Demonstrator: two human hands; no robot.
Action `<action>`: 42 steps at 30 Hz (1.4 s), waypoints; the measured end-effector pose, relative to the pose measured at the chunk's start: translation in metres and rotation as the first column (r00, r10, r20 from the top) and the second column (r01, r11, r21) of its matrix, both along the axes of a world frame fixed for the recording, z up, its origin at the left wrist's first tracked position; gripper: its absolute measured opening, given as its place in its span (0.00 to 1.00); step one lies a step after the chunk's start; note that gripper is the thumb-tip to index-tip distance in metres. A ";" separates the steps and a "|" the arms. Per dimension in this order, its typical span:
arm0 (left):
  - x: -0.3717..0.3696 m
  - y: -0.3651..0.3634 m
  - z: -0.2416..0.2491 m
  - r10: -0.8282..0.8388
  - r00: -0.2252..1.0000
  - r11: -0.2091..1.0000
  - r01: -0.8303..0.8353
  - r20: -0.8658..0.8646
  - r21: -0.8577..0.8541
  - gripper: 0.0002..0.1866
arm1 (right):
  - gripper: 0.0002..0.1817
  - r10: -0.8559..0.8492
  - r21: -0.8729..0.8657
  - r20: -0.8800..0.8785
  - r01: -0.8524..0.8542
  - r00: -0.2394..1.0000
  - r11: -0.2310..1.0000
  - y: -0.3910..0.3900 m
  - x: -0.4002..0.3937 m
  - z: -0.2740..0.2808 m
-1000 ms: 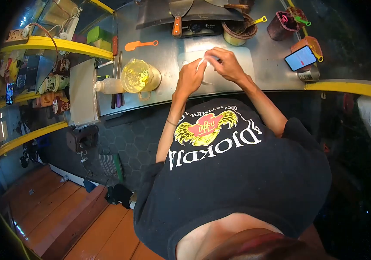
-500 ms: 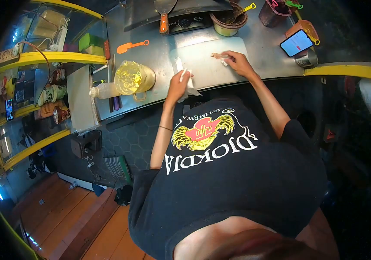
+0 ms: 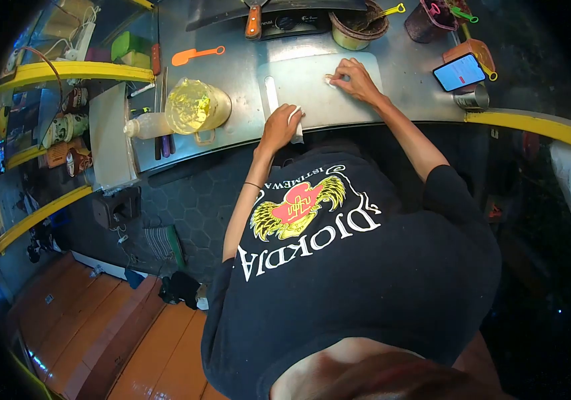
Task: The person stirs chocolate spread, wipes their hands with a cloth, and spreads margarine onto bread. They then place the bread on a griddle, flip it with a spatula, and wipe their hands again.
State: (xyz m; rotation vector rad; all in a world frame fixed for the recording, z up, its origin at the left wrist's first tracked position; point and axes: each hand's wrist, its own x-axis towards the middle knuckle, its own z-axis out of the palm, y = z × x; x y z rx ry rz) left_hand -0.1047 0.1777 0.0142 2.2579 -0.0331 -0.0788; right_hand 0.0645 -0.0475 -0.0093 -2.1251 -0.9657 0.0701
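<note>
A pale cutting board (image 3: 302,87) lies on the metal counter with both hands over it. At its front left edge, my left hand (image 3: 280,129) is closed round a white tissue (image 3: 297,127) that hangs below the fingers. Over the board's right half, my right hand (image 3: 354,80) pinches a small bit of white tissue (image 3: 329,80). A white-handled tool (image 3: 271,93) lies along the board's left side, just above my left hand.
Left on the counter are a yellow-stained jug (image 3: 195,110), a bottle (image 3: 149,125) and an orange spatula (image 3: 197,55). Behind stands a stove (image 3: 292,23) with a tub (image 3: 359,30). At right are a phone (image 3: 459,72) and a metal can (image 3: 473,98).
My right hand has moved slightly left, its fingers now drawn together near the board. My left hand has closed more over the tissue, so less of it shows. The view has shifted a little.
</note>
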 end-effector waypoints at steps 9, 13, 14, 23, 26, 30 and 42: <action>0.001 0.000 0.005 -0.001 0.999 0.999 -0.001 -0.033 -0.045 0.12 | 0.07 -0.191 0.078 -0.114 0.201 0.975 0.977 0.016 0.000 -0.016; 0.000 0.004 0.000 0.000 0.999 1.000 -0.001 -0.048 -0.022 0.14 | 0.06 -0.198 0.060 -0.225 0.217 0.954 0.974 -0.005 -0.006 -0.007; 0.000 0.004 -0.002 0.001 0.999 1.000 -0.002 -0.047 -0.022 0.14 | 0.06 -0.197 0.060 -0.224 0.215 0.954 0.975 -0.009 -0.008 -0.005; 0.001 0.007 0.006 -0.079 0.994 0.997 0.078 -0.074 -0.013 0.13 | 0.07 -0.045 -0.006 0.078 0.045 0.996 0.999 0.001 0.007 -0.004; 0.001 0.008 0.004 -0.101 0.988 0.995 0.102 -0.114 0.006 0.13 | 0.08 -0.044 -0.042 0.070 0.047 0.997 0.998 0.009 0.013 -0.004; 0.001 0.008 0.000 -0.057 0.995 0.996 0.050 -0.083 -0.080 0.14 | 0.07 -0.084 0.161 -0.149 0.108 0.985 0.981 0.014 0.016 0.000; 0.014 0.007 0.007 0.092 0.990 0.896 -0.131 -0.111 -0.424 0.17 | 0.09 0.936 0.866 -0.195 0.499 0.292 0.024 -0.002 -0.011 0.155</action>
